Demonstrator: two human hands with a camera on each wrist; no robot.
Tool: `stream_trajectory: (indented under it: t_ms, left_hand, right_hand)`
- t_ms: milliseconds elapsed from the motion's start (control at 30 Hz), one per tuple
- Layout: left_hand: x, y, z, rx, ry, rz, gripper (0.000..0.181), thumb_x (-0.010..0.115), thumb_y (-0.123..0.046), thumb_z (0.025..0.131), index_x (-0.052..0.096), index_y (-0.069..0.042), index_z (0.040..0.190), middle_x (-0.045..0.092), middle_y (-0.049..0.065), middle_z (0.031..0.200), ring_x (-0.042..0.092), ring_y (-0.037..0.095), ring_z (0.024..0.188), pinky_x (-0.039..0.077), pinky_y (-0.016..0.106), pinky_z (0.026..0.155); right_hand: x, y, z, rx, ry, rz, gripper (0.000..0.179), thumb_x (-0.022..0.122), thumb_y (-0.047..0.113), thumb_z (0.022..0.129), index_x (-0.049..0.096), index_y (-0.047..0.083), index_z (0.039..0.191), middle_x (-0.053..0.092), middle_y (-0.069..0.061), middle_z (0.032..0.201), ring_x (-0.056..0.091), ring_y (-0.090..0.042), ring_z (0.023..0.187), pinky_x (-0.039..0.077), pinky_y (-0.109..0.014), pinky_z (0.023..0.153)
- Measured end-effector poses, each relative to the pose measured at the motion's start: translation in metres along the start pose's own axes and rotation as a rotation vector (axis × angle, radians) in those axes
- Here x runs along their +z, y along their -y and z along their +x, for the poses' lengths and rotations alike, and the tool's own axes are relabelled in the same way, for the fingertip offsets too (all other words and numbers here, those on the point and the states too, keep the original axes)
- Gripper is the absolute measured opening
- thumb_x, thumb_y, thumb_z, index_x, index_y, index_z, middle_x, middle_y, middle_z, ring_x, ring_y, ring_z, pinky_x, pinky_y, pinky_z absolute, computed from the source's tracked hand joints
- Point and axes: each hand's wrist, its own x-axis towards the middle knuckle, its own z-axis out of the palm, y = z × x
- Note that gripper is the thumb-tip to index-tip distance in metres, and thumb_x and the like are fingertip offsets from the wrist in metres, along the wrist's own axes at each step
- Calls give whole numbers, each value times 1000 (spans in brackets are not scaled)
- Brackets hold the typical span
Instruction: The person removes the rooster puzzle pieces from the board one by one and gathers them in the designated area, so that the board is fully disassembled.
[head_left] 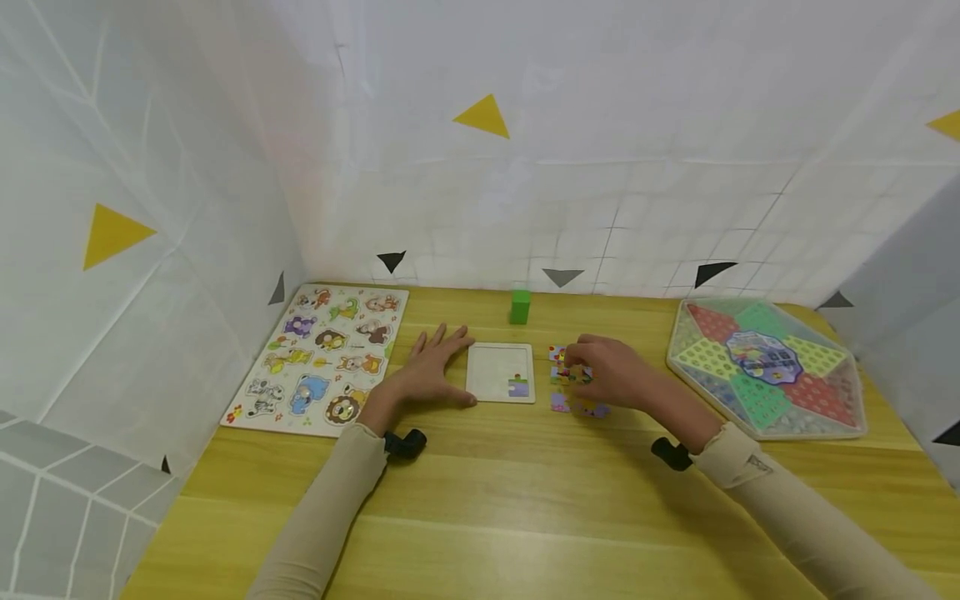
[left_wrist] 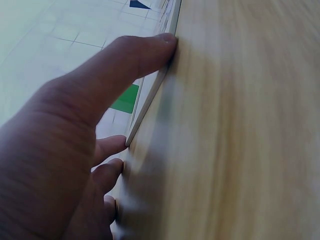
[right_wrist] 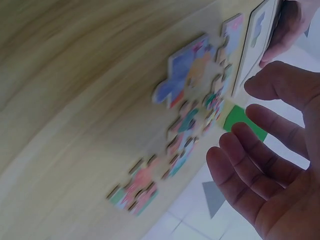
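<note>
A small square puzzle tray (head_left: 487, 371) lies in the middle of the table, with one purple and green jigsaw piece (head_left: 518, 388) in its lower right corner. My left hand (head_left: 427, 373) spreads along the tray's left side. Its thumb and index finger touch the tray edge, plain in the left wrist view. Loose jigsaw pieces (right_wrist: 182, 70) lie in a group to the right of the tray. Above them hovers my right hand (head_left: 615, 373), fingers loosely bent. The right wrist view shows nothing between its thumb and fingers. That hand partly covers the pieces in the head view.
Behind the tray stands a green block (head_left: 520, 307). An animal peg puzzle board (head_left: 251, 383) lies at the left, near the left forearm. At the right is a hexagonal board game box (head_left: 765, 358). White sheeting (head_left: 420, 192) rises along the table's back edge.
</note>
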Motion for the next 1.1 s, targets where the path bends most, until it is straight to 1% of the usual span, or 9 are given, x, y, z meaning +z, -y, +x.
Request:
stream_trajectory:
  t_ms: [67,167,367,500,600,767,900,1033,1100]
  left_hand:
    - [0,0,0,0,-1,-2,108,80,-62,74,29,-20,160,11,1,167,-6,31,152,-10,52,119]
    - [0,-1,0,-5,0,-2,108,80,-62,73,29,-20,160,11,1,167,-6,30,152,-11,51,119]
    - [-1,-1,1,-4,4,-3,109,80,-62,73,29,-20,160,11,1,167,-7,31,152,-11,50,119]
    - [0,-1,1,-8,0,-12,108,80,-61,73,30,-20,159,12,0,167,-6,30,152,-11,50,119]
    - [0,0,0,-9,-2,-14,108,81,-60,73,30,-20,159,12,0,167,-7,30,152,-11,50,119]
    - [0,2,1,-17,3,-10,107,81,-60,73,30,-21,159,11,-1,167,-7,28,152,-12,48,119]
    - [0,2,2,-23,9,0,108,80,-61,73,29,-22,159,10,-2,167,-8,28,152,-12,48,119]
    - [0,2,2,-22,9,6,109,80,-62,73,29,-22,160,10,-1,167,-7,28,152,-12,48,119]
    - [0,1,2,-22,8,9,109,80,-62,73,29,-22,160,10,-1,167,-7,29,152,-11,48,119]
  right_hand:
    - [1,4,4,-6,7,22,22,81,12,80,71,8,100,62,-7,95,62,-24,82,52,-37,68]
    - [3,8,8,-4,15,36,23,80,13,81,72,7,102,63,-8,96,63,-25,84,52,-37,70]
    - [4,14,13,-20,13,31,28,82,15,81,71,5,104,63,-9,99,63,-25,85,54,-37,71]
    - [5,17,17,-40,15,49,27,79,10,82,70,4,106,63,-11,100,62,-23,82,53,-36,69]
    - [7,21,21,-55,22,40,27,78,8,81,70,4,106,64,-11,101,63,-24,83,54,-36,70]
    - [11,31,32,-56,56,22,28,80,12,82,70,6,108,65,-9,103,64,-26,92,55,-40,76]
    - [16,36,39,-33,90,20,29,80,17,84,70,7,109,65,-7,105,63,-25,95,55,-40,80]
    - [22,38,46,-42,95,12,29,82,20,83,71,8,107,66,-5,105,64,-22,94,54,-40,81]
    - [26,38,49,-54,92,7,28,82,20,82,71,10,105,66,-4,103,63,-19,91,54,-38,78]
